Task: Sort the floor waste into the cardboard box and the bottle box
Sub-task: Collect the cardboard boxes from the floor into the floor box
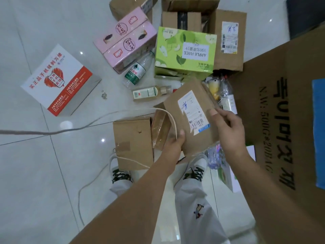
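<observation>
A white tiled floor (pixel 35 173) is recorded, with a large cardboard box (pixel 281 120) along the right edge, its printed side in view. Beyond, a green juice carton (pixel 186 51), a pink carton (pixel 126 37) and a red-and-white box (pixel 59 81) are noted on the floor. A labelled brown parcel (pixel 191 113) is held tilted above the floor, just beside the large box, grasped at its lower left edge by the left grip (pixel 174 143) and at its right edge by the right grip (pixel 228 131); a water bottle (pixel 136 71) and a smaller labelled bottle (pixel 151 92) are seen lying just beyond it.
</observation>
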